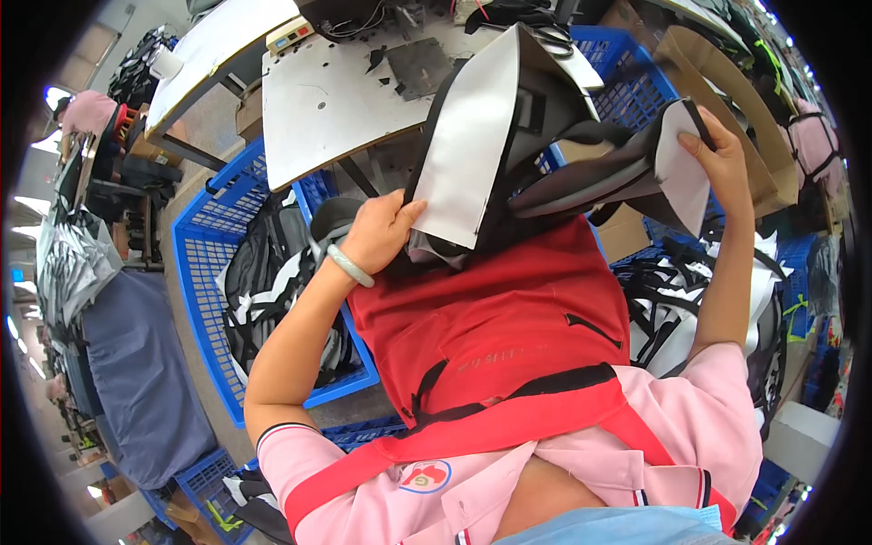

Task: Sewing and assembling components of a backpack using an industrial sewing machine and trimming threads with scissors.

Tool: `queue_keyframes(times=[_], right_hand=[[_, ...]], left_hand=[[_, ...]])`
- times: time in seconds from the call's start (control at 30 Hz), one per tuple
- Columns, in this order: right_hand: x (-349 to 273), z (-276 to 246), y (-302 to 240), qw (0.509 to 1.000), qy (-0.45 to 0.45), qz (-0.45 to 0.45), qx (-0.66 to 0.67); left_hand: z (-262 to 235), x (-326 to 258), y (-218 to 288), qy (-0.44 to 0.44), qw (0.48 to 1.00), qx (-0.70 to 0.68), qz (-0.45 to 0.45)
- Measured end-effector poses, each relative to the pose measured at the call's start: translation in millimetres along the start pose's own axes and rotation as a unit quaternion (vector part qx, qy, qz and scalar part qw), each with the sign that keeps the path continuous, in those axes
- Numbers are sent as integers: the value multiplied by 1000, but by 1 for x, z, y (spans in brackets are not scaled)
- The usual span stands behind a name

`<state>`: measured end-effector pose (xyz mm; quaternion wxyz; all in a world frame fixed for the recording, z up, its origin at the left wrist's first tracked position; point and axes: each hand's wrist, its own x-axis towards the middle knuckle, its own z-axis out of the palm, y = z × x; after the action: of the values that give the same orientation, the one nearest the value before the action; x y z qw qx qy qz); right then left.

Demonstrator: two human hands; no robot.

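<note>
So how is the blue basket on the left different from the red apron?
The blue basket is hard plastic mesh with holes, standing on the floor and holding black and white fabric pieces. The red apron is soft, solid cloth with black trim, worn over a pink shirt. Both are brightly coloured.
</note>
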<state>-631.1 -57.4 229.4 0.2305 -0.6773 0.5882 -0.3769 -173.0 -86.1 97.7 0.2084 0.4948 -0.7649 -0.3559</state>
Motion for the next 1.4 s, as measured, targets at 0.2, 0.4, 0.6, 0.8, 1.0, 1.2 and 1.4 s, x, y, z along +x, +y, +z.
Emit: queue_keyframes(times=[0.2, 0.4, 0.6, 0.8, 1.0, 1.2, 1.4], right_hand=[[23, 86, -124, 863, -244, -413, -160], [49, 85, -122, 901, -353, -249, -41], [59, 98, -112, 880, -394, -264, -23], [63, 101, -119, 893, -384, -232, -33], [76, 107, -99, 910, -357, -203, -51], [96, 119, -72, 926, -344, -151, -47], [137, 130, -67, 947, -278, -141, -71]], left_hand=[[-19, 15, 118, -115, 980, 33, 157], [-72, 16, 156, -155, 953, -261, 13], [-60, 4, 102, -193, 966, -115, 131], [-36, 25, 93, 114, 943, 168, 264], [-57, 34, 110, 73, 908, 308, 275], [-83, 61, 95, -75, 988, 72, 117], [-85, 100, 64, 39, 969, -238, -54]])
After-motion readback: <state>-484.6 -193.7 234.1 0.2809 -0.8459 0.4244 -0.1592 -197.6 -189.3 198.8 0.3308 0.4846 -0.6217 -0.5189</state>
